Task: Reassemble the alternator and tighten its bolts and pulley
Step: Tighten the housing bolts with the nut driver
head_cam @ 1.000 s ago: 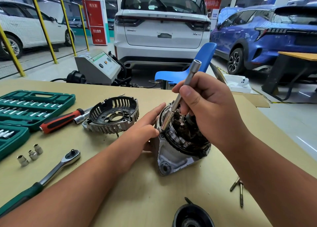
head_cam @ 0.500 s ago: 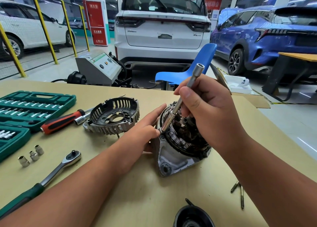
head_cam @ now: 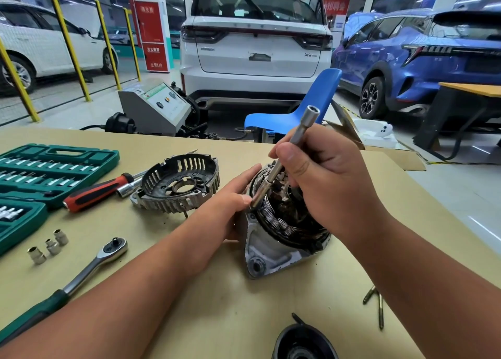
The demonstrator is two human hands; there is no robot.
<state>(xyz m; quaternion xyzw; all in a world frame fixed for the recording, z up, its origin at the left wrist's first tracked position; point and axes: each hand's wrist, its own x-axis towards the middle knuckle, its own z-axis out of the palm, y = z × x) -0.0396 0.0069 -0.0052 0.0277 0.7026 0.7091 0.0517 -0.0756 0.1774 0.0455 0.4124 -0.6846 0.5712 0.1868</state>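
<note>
Two hands at the alternator point(head_cam: 271, 247), which stands on the table point(head_cam: 244, 318), windings up. Right hand point(head_cam: 330, 179) grips a steel socket rod point(head_cam: 296, 137) like a pen: fingers curled round the shaft, rod tilted, lower tip at the alternator's rim. Left hand point(head_cam: 230, 198) rests against the housing's left side, fingers nearly straight, thumb beside the tip. Tip possibly on a bolt — hidden, cannot tell. Loose end cover point(head_cam: 179, 185) lies just left; long bolts point(head_cam: 376, 301) lie to the right.
</note>
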